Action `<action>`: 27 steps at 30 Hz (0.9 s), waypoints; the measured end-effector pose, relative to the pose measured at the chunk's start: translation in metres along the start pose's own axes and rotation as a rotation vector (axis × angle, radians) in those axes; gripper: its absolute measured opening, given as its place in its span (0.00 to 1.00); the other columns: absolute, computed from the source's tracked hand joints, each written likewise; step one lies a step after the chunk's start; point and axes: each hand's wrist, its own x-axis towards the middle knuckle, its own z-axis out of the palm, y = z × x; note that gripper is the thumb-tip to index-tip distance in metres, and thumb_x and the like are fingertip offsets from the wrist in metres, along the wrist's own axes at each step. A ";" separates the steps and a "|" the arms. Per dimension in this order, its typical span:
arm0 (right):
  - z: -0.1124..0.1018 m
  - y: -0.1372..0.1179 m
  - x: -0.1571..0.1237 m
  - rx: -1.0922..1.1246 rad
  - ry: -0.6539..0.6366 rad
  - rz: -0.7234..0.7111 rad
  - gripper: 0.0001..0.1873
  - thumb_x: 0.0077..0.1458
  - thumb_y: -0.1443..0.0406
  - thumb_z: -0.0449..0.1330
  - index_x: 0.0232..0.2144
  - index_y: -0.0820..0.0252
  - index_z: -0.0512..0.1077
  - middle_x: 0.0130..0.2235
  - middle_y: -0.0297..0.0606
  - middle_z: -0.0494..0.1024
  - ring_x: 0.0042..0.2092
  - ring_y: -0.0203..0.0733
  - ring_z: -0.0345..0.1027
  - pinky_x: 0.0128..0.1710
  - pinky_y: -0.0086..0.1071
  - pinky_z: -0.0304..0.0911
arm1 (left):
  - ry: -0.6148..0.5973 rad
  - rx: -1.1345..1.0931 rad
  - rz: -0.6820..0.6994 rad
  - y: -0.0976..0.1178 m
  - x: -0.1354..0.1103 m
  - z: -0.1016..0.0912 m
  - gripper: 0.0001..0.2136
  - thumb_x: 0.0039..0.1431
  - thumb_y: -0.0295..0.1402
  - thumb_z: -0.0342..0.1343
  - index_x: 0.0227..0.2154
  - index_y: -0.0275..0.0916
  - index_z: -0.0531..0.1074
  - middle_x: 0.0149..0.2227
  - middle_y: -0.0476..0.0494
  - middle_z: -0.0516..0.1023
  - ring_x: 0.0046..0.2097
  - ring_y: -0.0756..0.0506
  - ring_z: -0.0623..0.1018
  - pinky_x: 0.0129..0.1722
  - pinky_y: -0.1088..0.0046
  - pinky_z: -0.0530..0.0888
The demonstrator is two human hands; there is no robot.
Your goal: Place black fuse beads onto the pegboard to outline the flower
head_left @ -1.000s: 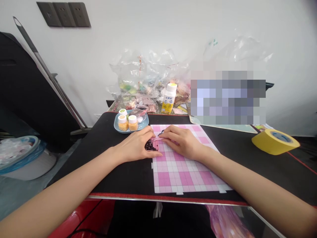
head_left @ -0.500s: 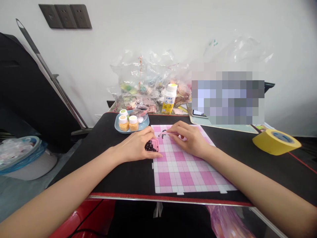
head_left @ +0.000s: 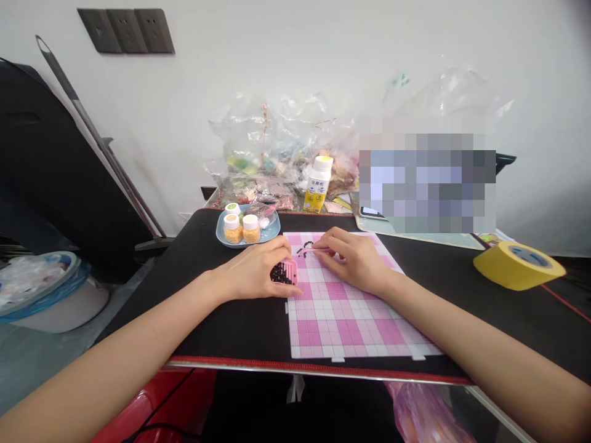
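Note:
My left hand (head_left: pixel 261 269) is closed around a small pink ridged tray (head_left: pixel 291 268) that holds many black beads (head_left: pixel 279 273). My right hand (head_left: pixel 353 258) pinches a thin pink tool (head_left: pixel 315 250), which looks like a bead pen or tweezers; its fingers hide most of it. The tip of the tool is over a short curved row of black beads (head_left: pixel 308 244) near the upper left of a pink-and-white checked pegboard (head_left: pixel 348 332). The tray rests by the board's left edge.
A blue plate (head_left: pixel 223 239) behind my left hand carries several small white-lidded jars. Farther back stand a white-and-yellow bottle (head_left: pixel 318 184) and clear plastic bags (head_left: pixel 258 178). A yellow tape roll (head_left: pixel 496 266) lies at right; a bin (head_left: pixel 78 301) stands at left.
The pink tool's tip has shifted slightly over the black beads on the board. The left hand keeps its hold on the tray, and the whole view has moved a little.

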 end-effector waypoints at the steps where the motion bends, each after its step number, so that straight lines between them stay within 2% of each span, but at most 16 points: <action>1: 0.000 0.000 0.000 -0.002 -0.001 -0.001 0.11 0.61 0.63 0.52 0.36 0.60 0.73 0.35 0.40 0.75 0.30 0.35 0.67 0.29 0.28 0.62 | -0.007 0.003 0.003 0.000 0.000 0.000 0.18 0.52 0.47 0.59 0.36 0.37 0.70 0.44 0.41 0.67 0.41 0.44 0.72 0.41 0.65 0.71; 15: 0.001 0.000 0.001 -0.036 0.019 0.005 0.10 0.60 0.65 0.53 0.36 0.62 0.73 0.35 0.40 0.75 0.30 0.34 0.68 0.29 0.28 0.62 | -0.030 0.026 0.039 -0.002 -0.002 -0.003 0.19 0.52 0.47 0.59 0.38 0.36 0.70 0.50 0.37 0.68 0.45 0.42 0.73 0.44 0.64 0.71; 27: 0.004 0.001 0.001 -0.044 0.007 -0.004 0.11 0.61 0.63 0.52 0.37 0.60 0.74 0.35 0.39 0.75 0.31 0.35 0.68 0.30 0.28 0.62 | -0.031 0.053 0.047 -0.002 -0.003 -0.002 0.19 0.53 0.47 0.58 0.38 0.36 0.70 0.50 0.37 0.68 0.44 0.41 0.74 0.44 0.64 0.72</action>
